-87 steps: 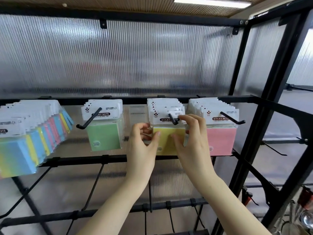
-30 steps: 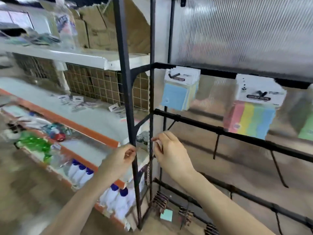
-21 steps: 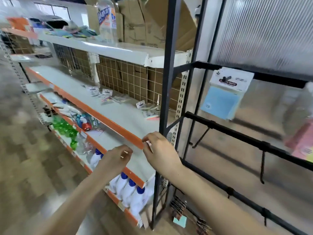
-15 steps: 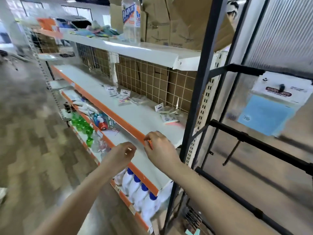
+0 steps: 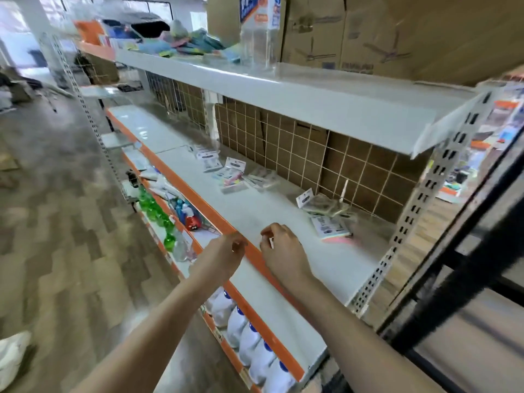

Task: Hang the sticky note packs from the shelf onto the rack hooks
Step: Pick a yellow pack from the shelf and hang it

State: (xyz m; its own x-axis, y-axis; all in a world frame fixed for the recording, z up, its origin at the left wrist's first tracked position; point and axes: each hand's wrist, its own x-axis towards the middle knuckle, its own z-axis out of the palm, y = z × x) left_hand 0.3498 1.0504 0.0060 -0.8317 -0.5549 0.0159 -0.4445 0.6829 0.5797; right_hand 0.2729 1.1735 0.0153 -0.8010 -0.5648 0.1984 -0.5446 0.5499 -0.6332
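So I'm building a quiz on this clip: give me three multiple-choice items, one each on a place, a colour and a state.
1. Where does the nearest sticky note pack lie?
A on the grey shelf
B on the floor
C on a hook

2. What colour is the shelf's front edge strip?
A blue
B orange
C green

3. What does the right hand hold?
A a bottle
B a pack
C nothing clearly visible

Key: 1 A, it lies flat on the shelf; 2 B, the strip is orange; 3 C, its curled fingers show no clear object.
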